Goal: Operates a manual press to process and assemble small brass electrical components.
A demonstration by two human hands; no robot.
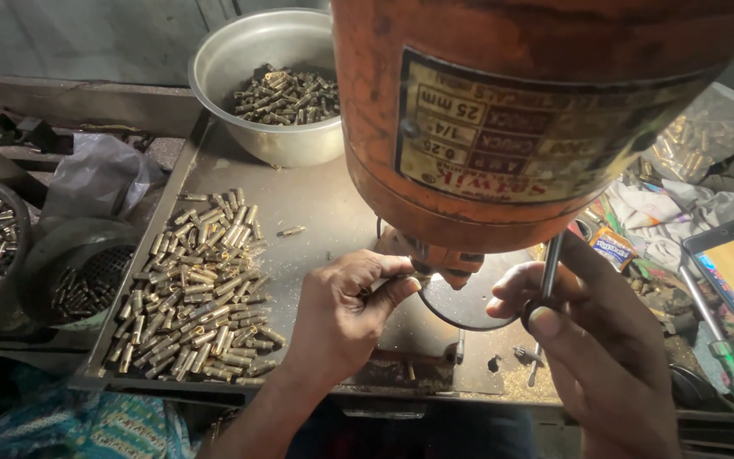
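Brass pieces [193,293] beside left hand [346,310]; right hand [571,327] grips lever [551,265].

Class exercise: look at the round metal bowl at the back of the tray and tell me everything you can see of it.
The metal bowl is round, wide and fairly deep, of dull silvery metal with a rolled rim and a scuffed, stained wall. It stands upright at the far end of the flat metal tray, just left of the orange drill head, which hides part of its right side. A heap of small brass-coloured cylindrical parts covers its bottom, filling it well under half. Neither hand touches it.
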